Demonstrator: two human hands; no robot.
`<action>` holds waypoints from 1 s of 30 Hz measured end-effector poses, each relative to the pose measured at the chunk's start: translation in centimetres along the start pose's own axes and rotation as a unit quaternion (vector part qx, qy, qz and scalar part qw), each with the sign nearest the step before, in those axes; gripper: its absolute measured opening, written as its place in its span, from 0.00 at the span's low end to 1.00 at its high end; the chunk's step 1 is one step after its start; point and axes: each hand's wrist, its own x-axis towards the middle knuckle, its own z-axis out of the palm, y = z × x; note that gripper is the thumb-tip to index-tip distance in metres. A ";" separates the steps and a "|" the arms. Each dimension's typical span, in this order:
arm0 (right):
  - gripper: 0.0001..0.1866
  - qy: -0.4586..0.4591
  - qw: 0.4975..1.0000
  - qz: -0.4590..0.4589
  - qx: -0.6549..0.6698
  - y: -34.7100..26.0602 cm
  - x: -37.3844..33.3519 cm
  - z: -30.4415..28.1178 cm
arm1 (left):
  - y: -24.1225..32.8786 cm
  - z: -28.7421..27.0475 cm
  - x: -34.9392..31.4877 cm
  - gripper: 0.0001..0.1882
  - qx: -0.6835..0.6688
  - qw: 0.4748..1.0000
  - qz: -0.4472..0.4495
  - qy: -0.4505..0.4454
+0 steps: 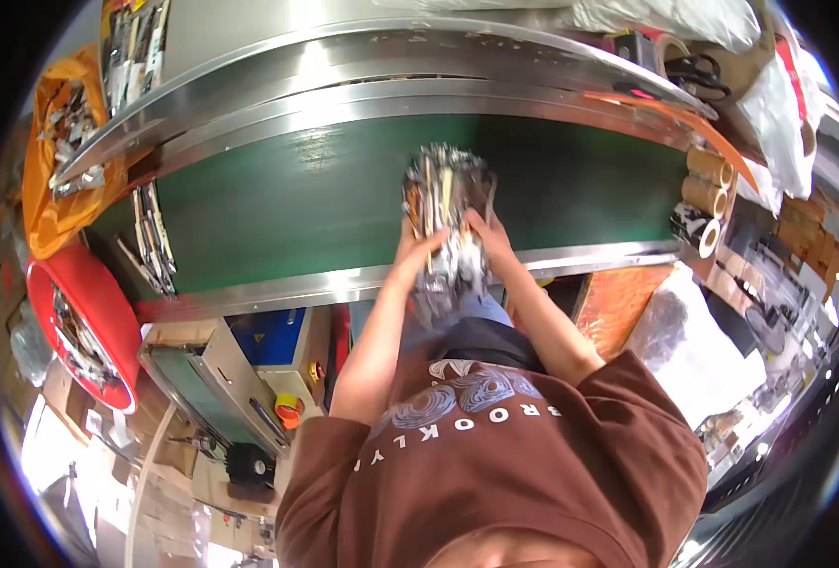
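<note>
Both my hands hold a thick bundle of slim stick-like items (446, 194), some black, some pale, with shiny clear wrapping, over the green conveyor belt (296, 204). My left hand (418, 252) grips its left side and my right hand (491, 237) its right side, thumbs on the near face. The lower end of the bundle hangs over the metal edge towards me. Motion blurs the bundle, so the exact kind of item cannot be made out. At the belt's left end lie several similar slim items (152, 237).
An orange bag (45, 213) and a red round tub (116, 312), both with more slim items, stand at the left. Rolls of tape or labels (708, 194) sit at the belt's right end. A metal rail (571, 257) runs along the near edge. Scissors (702, 76) lie far right.
</note>
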 end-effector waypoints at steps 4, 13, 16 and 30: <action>0.25 -0.168 0.934 0.103 0.297 0.0 2.4 -1.4 | 0.0 0.2 0.9 0.39 0.002 1.000 0.017 -0.009; 0.20 -0.161 0.987 0.016 -0.010 -12.5 7.4 7.0 | 8.5 -3.7 6.8 0.24 -0.138 0.982 0.117 -0.051; 0.16 -0.218 0.970 0.106 -0.026 -8.7 6.2 9.3 | 4.8 -6.0 2.2 0.21 -0.178 0.970 0.157 -0.052; 0.36 -0.626 0.474 0.053 -0.617 19.2 -25.3 28.5 | -29.3 -8.3 -30.8 0.29 -0.571 0.535 0.360 0.509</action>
